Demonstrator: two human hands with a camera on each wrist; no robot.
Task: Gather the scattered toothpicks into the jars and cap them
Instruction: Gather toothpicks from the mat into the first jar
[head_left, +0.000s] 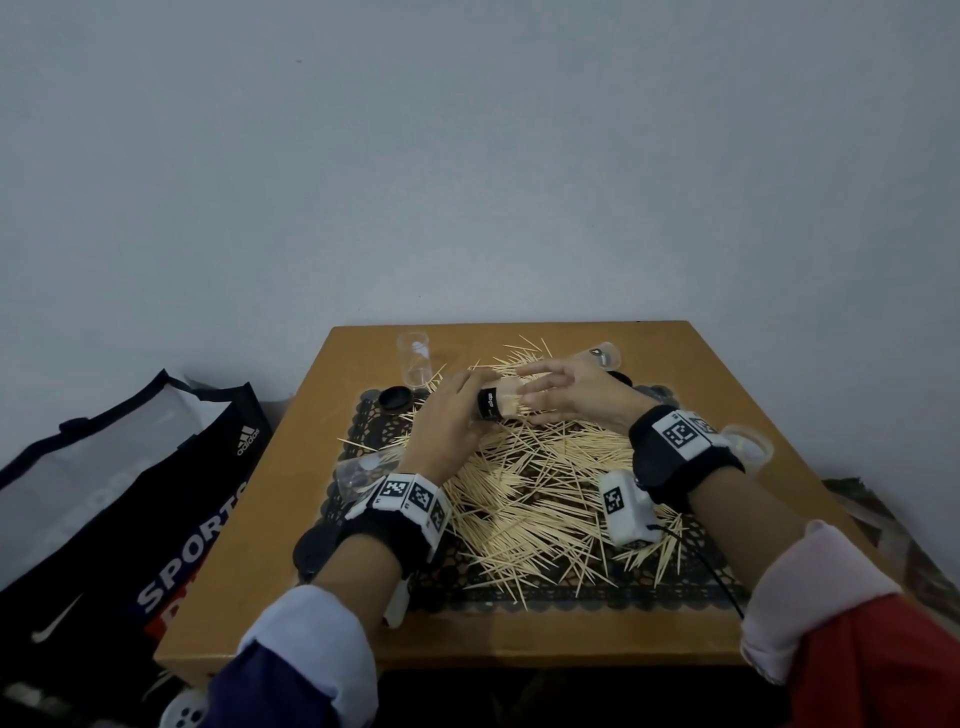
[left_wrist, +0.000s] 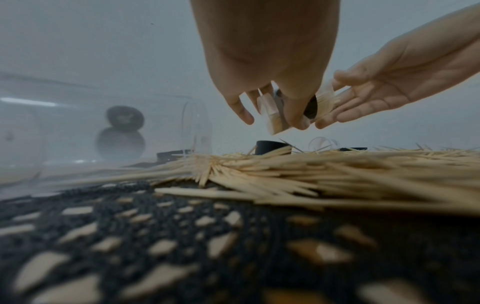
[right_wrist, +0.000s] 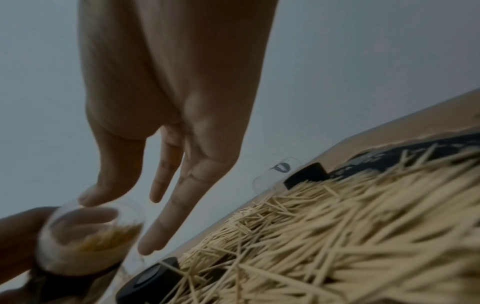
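My left hand (head_left: 452, 415) grips a small clear jar (head_left: 496, 402) with a black label, tipped sideways above the mat, a bundle of toothpicks inside it. In the left wrist view the same jar (left_wrist: 275, 115) sits between my left fingers (left_wrist: 293, 115). My right hand (head_left: 550, 387) is at the jar's mouth with straight fingers (left_wrist: 345, 111) against the toothpick ends. The right wrist view looks into the jar's mouth (right_wrist: 88, 232). Loose toothpicks (head_left: 535, 493) cover the black lace mat (head_left: 519, 597). An empty jar (head_left: 415, 358) stands upright at the back left, a black cap (head_left: 395, 399) beside it.
A second jar (head_left: 597, 356) lies at the back right by another black cap (head_left: 621, 378). One more jar (head_left: 748, 441) lies at the right and one (head_left: 358, 470) at the left of the mat. A black cap (head_left: 311, 551) lies by my left wrist. A sports bag (head_left: 130, 509) stands on the floor, left.
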